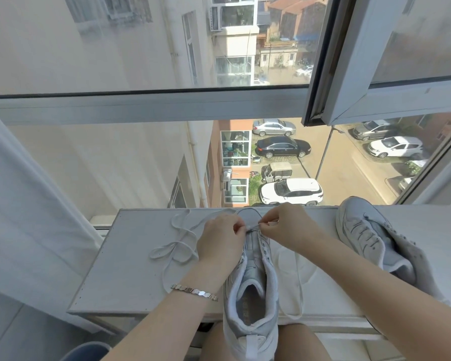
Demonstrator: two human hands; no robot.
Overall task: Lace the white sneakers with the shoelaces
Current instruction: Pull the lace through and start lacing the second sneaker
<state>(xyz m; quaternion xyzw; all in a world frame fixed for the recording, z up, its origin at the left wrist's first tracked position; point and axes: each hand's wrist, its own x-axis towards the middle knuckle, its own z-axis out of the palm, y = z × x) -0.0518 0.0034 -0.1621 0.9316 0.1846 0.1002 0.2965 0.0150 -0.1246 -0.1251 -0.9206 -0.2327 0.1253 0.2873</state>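
Hands Pinch a Lace on a White Shoe

Shoe number one, a white sneaker [253, 277], sits in the middle of the white table [130, 277], with its heel toward the person and its toe toward the window [151, 105]. Both hands meet over the front part of this shoe. The left hand [220, 241] pinches a bit of the shoelace [253, 226] with thumb and finger pressed together. The right hand [287, 226] pinches the same lace from the other side, fingertips tight. One long end of the lace [176, 250] lies in loops on the table, left of the shoe. Another end [296, 287] curls on the table just right of the shoe. A silver bracelet [194, 291] is on the left wrist. The second sneaker [367, 233] lies tipped on its side, far right of the first shoe, on a gray cloth [417, 264].
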